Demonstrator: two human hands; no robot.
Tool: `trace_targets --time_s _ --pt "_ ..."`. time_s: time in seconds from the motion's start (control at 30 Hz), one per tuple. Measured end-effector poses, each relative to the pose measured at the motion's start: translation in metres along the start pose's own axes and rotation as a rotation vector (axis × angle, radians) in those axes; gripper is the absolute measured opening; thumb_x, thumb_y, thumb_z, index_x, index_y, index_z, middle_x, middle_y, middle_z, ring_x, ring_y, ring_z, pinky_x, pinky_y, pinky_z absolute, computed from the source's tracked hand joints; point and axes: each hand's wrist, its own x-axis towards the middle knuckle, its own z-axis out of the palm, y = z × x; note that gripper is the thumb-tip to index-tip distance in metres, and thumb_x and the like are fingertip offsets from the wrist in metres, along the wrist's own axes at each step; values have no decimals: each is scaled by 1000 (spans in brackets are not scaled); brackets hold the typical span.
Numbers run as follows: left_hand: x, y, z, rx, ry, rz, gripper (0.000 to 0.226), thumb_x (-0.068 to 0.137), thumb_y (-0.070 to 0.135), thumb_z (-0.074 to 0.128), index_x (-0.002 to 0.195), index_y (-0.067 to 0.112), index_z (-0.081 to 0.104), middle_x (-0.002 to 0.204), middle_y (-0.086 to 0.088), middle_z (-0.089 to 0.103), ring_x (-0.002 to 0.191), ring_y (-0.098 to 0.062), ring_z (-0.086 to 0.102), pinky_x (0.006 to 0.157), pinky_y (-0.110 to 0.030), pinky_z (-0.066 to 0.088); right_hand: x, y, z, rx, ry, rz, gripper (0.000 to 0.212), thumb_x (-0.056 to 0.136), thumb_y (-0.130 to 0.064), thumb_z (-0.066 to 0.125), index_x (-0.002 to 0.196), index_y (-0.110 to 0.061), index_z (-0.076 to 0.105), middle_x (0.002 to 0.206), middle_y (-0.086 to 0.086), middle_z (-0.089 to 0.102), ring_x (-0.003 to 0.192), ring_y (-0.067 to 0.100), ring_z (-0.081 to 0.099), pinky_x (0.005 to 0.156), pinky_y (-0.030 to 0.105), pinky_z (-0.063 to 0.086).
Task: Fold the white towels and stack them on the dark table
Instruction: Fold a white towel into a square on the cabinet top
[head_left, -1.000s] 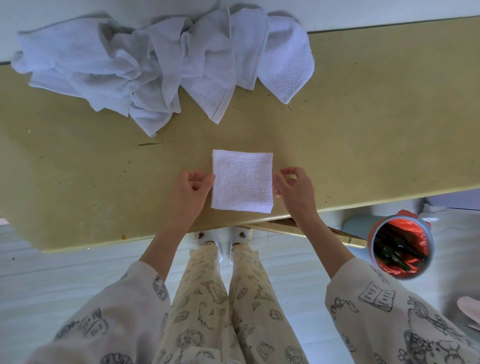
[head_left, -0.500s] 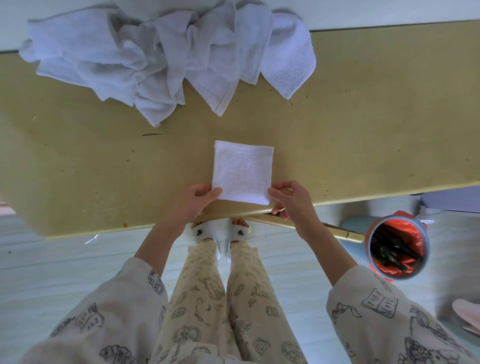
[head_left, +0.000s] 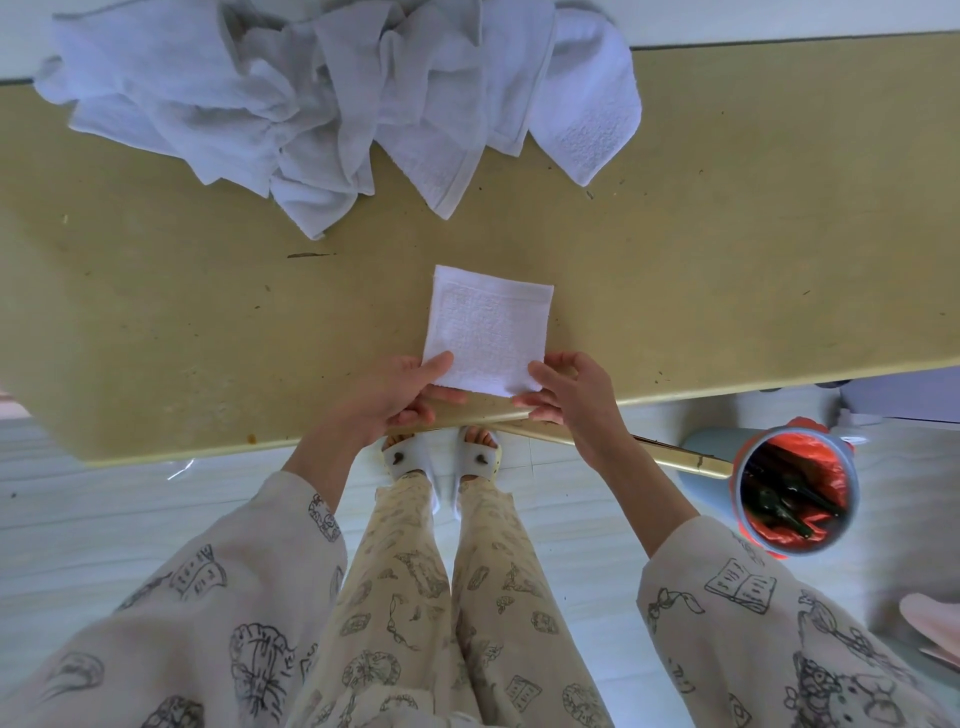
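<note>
Because it is soft, light terry, the folded towel (head_left: 488, 330) will likely sag if lifted by one corner; both near corners are the sensible hold. It lies square on the tan table (head_left: 727, 260), close to the near edge. Left hand (head_left: 400, 389) pinches the near-left corner, thumb on top, fingers beneath. Right hand (head_left: 571, 387) pinches the near-right corner likewise. Unfolded towels (head_left: 332, 104) lie heaped along the far edge. No dark table is visible.
</note>
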Motion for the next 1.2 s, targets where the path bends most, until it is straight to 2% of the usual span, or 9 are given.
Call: trace_targets --time_s 0.1,0.33,0.43,0.5,0.67,0.8,1.0,1.1,1.2 --pt "1 -2 0 46 50 36 35 88 43 56 102 12 59 86 -2 74 37 -7 43 36 -13 33 2 1 2 -10 32 -20 14 89 -7 60 98 -6 49 87 15 67 64 25 71 57 26 58" --pt "-6 -3 2 -6 135 83 30 88 46 54 85 16 54 62 -2 68 34 -7 35 35 -14 29 6 6 5 -308 185 -161 26 88 -23 63 106 -8 51 70 5 66 44 11 58 44 19 41" --pt "-14 -7 7 132 407 263 33 90 43 51 100 11 50 63 2 55 46 -7 42 45 -18 36 5 8 5 -515 379 -367 29 89 -31 60 109 -12 53 82 1 62 68 13 56 61 19 40" --pt "-21 -10 15 292 659 398 33 90 37 52 111 13 44 69 3 49 60 -12 48 55 -26 41 8 7 4 -798 456 -698 26 91 -25 54 110 -8 58 92 5 61 84 20 56 71 24 40" --pt "-12 -12 28 399 746 421 50 90 33 53 131 15 33 109 -8 53 90 -23 55 78 -42 49 45 -6 17 -1279 139 -1189 37 93 -19 39 119 -6 60 128 17 57 123 34 49 103 45 38" --pt "2 -1 18 371 735 473 51 91 22 53 136 13 29 124 -10 46 99 -22 52 78 -31 43 60 -12 27 -1467 16 -1135 44 91 -27 35 120 -5 60 133 15 54 121 33 53 97 49 44" --pt "13 16 2 573 763 689 36 90 15 55 124 8 45 118 -13 47 103 -26 48 81 -34 45 39 -3 29 -1452 258 -974 46 87 -30 36 116 -4 60 125 16 58 99 34 61 72 39 51" --pt "16 -4 4 761 847 825 25 90 15 47 114 6 51 117 -15 53 106 -30 50 86 -41 46 41 -10 37 -1412 332 -1007 39 88 -23 40 117 -7 60 127 15 57 105 33 58 79 39 49" --pt "22 -27 10 870 874 861 33 94 16 35 121 3 49 133 -16 48 126 -30 42 99 -38 37 56 -18 52 -1443 233 -1127 40 93 -19 37 125 -4 56 137 17 50 126 34 47 102 48 38"
